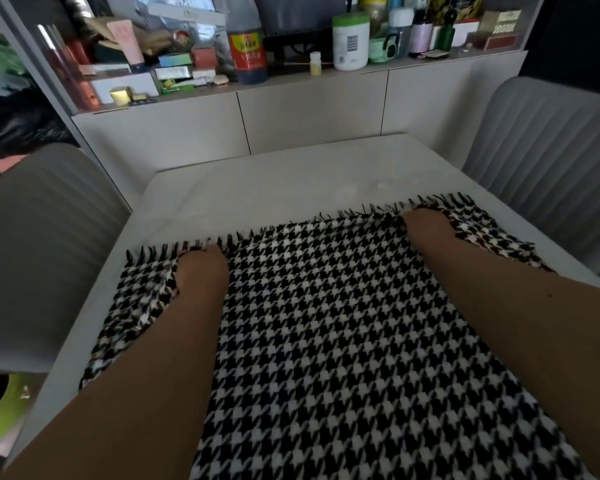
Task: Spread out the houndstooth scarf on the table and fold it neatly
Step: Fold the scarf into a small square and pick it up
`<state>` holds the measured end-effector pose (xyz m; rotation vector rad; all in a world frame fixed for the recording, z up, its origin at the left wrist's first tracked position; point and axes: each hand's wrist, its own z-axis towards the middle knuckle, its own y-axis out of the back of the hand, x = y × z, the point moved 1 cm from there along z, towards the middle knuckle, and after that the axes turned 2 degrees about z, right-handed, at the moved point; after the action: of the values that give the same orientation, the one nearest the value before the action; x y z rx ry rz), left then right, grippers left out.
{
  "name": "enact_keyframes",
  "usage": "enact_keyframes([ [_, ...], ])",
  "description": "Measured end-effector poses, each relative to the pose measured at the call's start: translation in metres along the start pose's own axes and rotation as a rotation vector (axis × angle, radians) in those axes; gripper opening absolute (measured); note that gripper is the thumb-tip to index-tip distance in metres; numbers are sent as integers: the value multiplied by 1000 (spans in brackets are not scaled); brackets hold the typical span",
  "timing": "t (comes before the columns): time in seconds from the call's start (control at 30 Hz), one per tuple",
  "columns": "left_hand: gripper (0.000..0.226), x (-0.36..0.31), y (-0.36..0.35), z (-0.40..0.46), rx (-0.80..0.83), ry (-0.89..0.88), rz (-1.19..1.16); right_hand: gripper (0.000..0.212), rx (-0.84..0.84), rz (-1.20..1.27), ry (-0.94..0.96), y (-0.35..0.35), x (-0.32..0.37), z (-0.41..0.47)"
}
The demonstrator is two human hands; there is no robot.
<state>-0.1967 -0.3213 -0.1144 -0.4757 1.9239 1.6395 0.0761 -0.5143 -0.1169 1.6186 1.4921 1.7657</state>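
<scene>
The black-and-white houndstooth scarf (326, 323) lies across the pale table (274, 188), its fringed far edge running from lower left to upper right. My left hand (201, 271) grips that fringed edge near the left corner, fingers curled into the cloth. My right hand (426, 225) grips the same edge near the right corner, where the fabric bunches and folds over beside the hand. Both forearms stretch over the scarf. The near end of the scarf runs out of view below.
Grey ribbed chairs stand at the left (39, 254) and right (551, 161) of the table. Behind the table is a low cabinet (291, 119) whose ledge is crowded with bottles, boxes and jars, among them a dark sauce bottle (248, 46) and a white tub (350, 43).
</scene>
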Motion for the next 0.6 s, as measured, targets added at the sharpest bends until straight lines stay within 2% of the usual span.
enact_keyframes([
  [0.07,34,6,-10,-11,-10,-11,-30,49,-16,42,66,-17,-10,-5],
  [0.13,34,15,-24,-26,-16,-202,69,48,-78,-100,189,-29,-16,-13],
  [0.27,60,29,-43,-38,46,-353,400,57,-65,-349,319,-45,-23,-25],
  [0.4,67,31,-39,-57,115,-384,567,64,4,-478,324,-44,-31,-47],
  [0.6,72,60,-31,-113,194,-344,654,66,41,-514,274,-35,-63,-119],
])
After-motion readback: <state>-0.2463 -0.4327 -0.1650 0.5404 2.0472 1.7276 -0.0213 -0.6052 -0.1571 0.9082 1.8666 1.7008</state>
